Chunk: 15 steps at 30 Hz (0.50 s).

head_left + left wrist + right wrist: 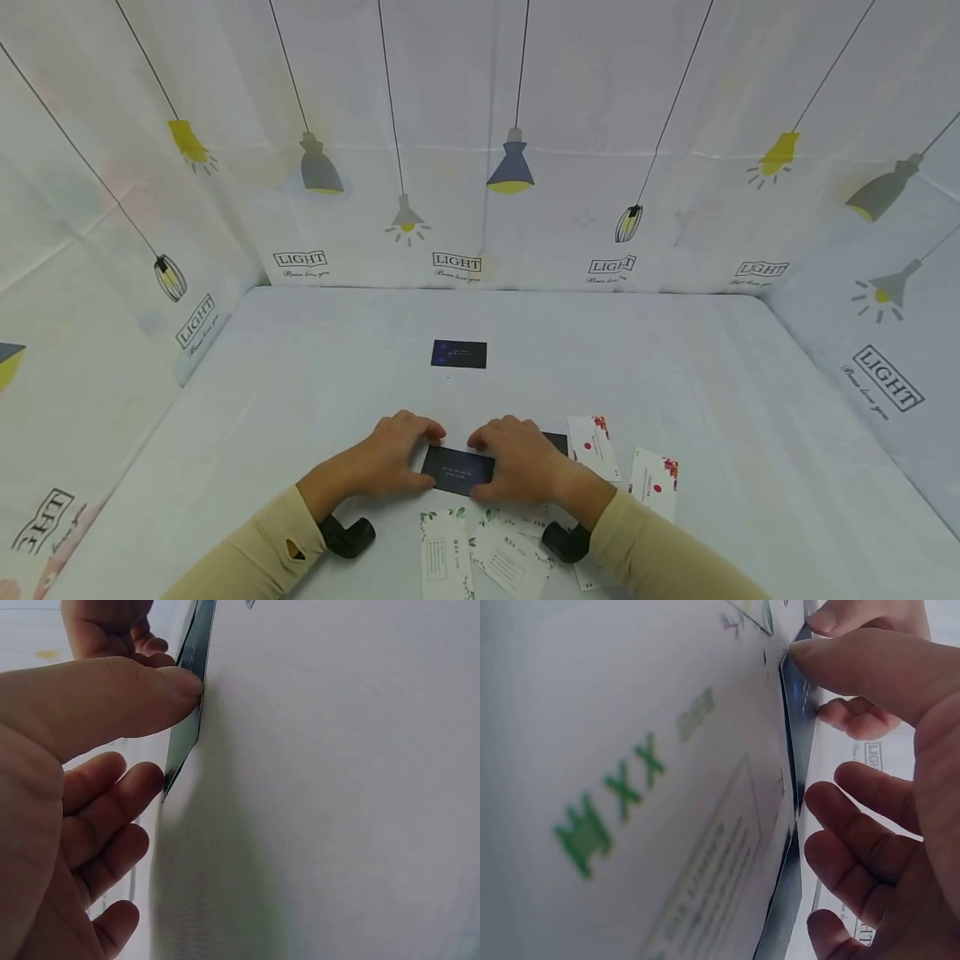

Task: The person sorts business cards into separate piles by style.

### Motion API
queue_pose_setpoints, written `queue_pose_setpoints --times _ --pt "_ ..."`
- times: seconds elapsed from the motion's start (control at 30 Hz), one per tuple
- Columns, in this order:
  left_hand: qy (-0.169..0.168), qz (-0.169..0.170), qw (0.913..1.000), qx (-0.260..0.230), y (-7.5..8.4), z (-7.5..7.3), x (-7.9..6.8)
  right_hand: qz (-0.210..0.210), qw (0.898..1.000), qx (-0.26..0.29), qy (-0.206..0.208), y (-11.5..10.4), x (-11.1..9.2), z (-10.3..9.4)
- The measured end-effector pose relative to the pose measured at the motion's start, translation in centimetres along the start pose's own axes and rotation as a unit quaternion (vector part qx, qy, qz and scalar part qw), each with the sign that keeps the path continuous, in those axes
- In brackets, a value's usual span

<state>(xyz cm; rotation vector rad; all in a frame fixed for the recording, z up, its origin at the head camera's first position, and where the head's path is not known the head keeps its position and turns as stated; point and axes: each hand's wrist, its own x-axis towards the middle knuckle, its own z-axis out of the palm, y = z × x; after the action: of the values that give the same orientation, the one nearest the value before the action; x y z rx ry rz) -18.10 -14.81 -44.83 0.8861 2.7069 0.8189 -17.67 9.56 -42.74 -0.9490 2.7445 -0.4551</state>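
Note:
A dark business card (456,470) lies crosswise between both hands, low over the white table or on it. My left hand (386,458) grips its left end, thumb on the near edge and a fingertip by the far edge. At the right end my right hand (519,462) holds it likewise, its thumb on the near corner. In the left wrist view the card (182,742) shows edge-on beside the thumb; in the right wrist view the card (802,712) is steeply foreshortened. A second dark card (557,441) is partly hidden behind the right hand.
Another dark card (459,354) lies farther back on the table (337,358). White cards with red flowers (592,447) are to the right. Leaf-bordered white cards (446,557) overlap near the front, partly under the right forearm. A lamp-printed curtain (450,100) surrounds the table.

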Motion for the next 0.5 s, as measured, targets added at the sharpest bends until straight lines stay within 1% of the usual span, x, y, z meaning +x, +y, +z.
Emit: queue_pose_setpoints --times 0.1,0.2,0.4,0.5 --pt "0.006 -0.01 0.9999 -0.009 -0.19 0.16 0.04 0.002 1.0 -0.014 -0.001 -0.02 0.05 0.14" --pt "0.013 -0.013 0.9997 -0.017 -0.46 0.34 0.03 0.003 1.0 -0.018 0.001 0.03 0.13 0.3" --pt "0.016 0.002 0.9999 -0.006 -0.56 0.16 -0.05 0.007 1.0 -0.009 -0.002 0.0 0.26 0.29" --pt "0.011 0.0 0.9999 -0.003 -0.46 -0.04 -0.05 0.007 1.0 -0.007 -0.005 -0.07 0.31 0.22"
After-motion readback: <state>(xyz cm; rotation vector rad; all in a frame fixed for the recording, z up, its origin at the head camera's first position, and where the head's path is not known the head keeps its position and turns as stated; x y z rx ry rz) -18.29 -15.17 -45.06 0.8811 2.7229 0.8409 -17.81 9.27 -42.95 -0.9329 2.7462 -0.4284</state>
